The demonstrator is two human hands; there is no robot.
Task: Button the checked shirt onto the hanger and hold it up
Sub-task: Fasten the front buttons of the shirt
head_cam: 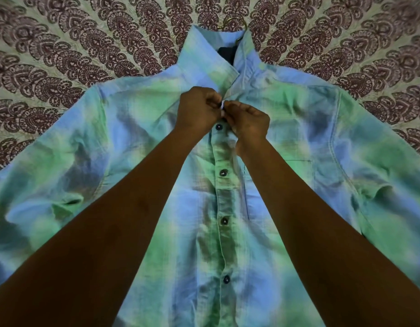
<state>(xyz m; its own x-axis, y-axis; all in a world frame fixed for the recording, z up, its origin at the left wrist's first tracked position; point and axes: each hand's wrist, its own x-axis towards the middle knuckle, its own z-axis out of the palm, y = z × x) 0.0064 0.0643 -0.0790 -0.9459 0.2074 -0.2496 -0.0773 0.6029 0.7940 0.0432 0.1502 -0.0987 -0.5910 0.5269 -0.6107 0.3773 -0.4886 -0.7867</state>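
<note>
Four dark buttons [223,172] already fastened down the placket, running from centre toward 6 o'clock. Head view, the only one: checked shirt [298,142] spread flat, front up, on a patterned bedspread [62,43], collar at 12 o'clock, presumably so the placket stays straight for buttoning. Hanger hook [232,20] just visible above the collar at 12 o'clock, its shoulders hidden inside the shirt. Left hand [199,109] curled, pinching the placket edge just below the collar; right hand [248,122] curled likewise, pinching the opposite edge, fingertips of both meeting at centre. Probably working the next button up through its hole, though the button itself is hidden between the fingers. Collar standing open above the hands, so likely one fastening left there. Lifting by the hook not yet begun.
</note>
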